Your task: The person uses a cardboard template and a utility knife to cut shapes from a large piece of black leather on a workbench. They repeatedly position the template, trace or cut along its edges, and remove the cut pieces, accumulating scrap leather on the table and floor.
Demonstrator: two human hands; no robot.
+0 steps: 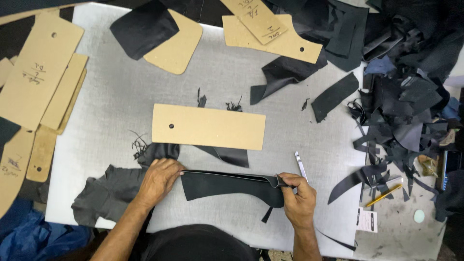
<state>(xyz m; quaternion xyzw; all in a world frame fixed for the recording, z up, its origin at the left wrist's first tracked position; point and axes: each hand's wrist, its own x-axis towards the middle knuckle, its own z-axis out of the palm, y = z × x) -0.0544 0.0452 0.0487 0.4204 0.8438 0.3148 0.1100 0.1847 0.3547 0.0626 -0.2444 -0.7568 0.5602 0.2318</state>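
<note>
A folded piece of black leather (227, 186) lies on the grey cutting board (121, 96) in front of me. My left hand (159, 176) presses down on its left end. My right hand (299, 195) pinches its right end and also holds a slim knife (300, 165) whose blade points away from me. Just beyond the leather lies a rectangular cardboard pattern (208, 126) with a small hole, covering part of another black leather piece (227, 155).
More cardboard patterns (38, 72) are stacked at the left and at the top (270, 31). A heap of black leather scraps (406, 111) fills the right side. A yellow pencil (384, 195) lies at the right. Grey cloth (104, 193) hangs at the board's near left.
</note>
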